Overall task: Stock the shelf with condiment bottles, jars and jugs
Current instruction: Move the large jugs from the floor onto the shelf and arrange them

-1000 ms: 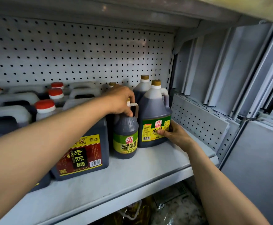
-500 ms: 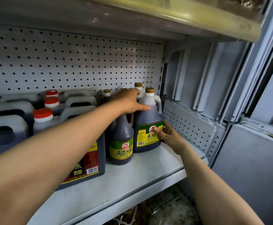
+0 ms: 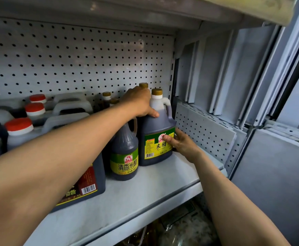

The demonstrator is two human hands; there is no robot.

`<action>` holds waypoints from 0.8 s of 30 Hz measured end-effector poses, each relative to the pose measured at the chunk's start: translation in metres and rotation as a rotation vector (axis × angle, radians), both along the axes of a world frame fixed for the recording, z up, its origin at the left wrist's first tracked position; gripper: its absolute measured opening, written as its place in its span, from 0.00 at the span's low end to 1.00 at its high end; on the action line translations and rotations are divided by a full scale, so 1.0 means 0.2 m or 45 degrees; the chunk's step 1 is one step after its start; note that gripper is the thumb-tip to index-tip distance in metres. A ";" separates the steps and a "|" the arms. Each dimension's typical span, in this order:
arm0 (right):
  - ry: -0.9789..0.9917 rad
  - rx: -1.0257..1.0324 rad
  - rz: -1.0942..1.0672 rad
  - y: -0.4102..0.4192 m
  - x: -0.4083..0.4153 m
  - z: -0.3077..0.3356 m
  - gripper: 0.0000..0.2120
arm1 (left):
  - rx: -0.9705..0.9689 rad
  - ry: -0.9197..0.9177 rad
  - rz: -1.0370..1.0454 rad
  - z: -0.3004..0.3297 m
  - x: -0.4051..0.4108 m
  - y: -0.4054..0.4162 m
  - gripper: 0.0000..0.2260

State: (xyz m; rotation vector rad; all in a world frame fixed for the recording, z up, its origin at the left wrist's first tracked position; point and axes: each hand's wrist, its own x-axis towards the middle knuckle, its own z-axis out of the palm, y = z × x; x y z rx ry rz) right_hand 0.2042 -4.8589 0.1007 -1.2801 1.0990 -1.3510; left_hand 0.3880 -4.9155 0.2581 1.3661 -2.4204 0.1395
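A large dark vinegar jug (image 3: 154, 134) with a gold cap and a green-yellow label stands upright at the right end of the white shelf (image 3: 145, 190). My left hand (image 3: 139, 102) lies over its shoulder beside the neck, thumb on the front and fingers hidden behind. My right hand (image 3: 181, 143) holds the jug's lower right side with the thumb on the label. A smaller dark vinegar bottle (image 3: 125, 157) stands just to its left, touching or nearly touching it.
A big 2.5 L jug with a red label (image 3: 88, 181) stands left of the small bottle, under my left forearm. Red-capped jugs (image 3: 19, 126) fill the left. More gold-capped bottles (image 3: 107, 98) stand behind. A perforated side panel (image 3: 203, 132) closes the right end.
My left hand left the top of the smaller bottle and moved right onto the large jug's shoulder. My right hand stays on the jug's label side.
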 end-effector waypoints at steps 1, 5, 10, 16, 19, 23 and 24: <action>0.004 0.010 0.003 0.00 0.00 0.00 0.22 | -0.003 0.004 0.000 0.00 0.00 0.00 0.25; 0.012 0.018 -0.019 0.01 0.00 0.01 0.22 | -0.007 0.010 -0.008 0.00 0.00 -0.01 0.25; 0.022 0.009 -0.109 0.03 0.01 0.01 0.19 | 0.005 0.001 -0.043 -0.01 0.01 -0.02 0.25; 0.088 -0.003 -0.160 0.05 0.01 0.01 0.22 | -0.007 -0.012 -0.069 0.00 0.01 -0.02 0.24; 0.130 -0.007 -0.183 0.04 0.01 0.00 0.25 | 0.001 -0.009 -0.066 -0.01 0.01 -0.03 0.24; 0.186 -0.003 -0.199 0.05 0.01 0.00 0.29 | 0.010 0.003 -0.066 -0.01 0.01 -0.04 0.24; 0.201 0.002 -0.197 0.05 0.01 0.00 0.30 | 0.020 0.006 -0.054 -0.01 0.01 -0.03 0.24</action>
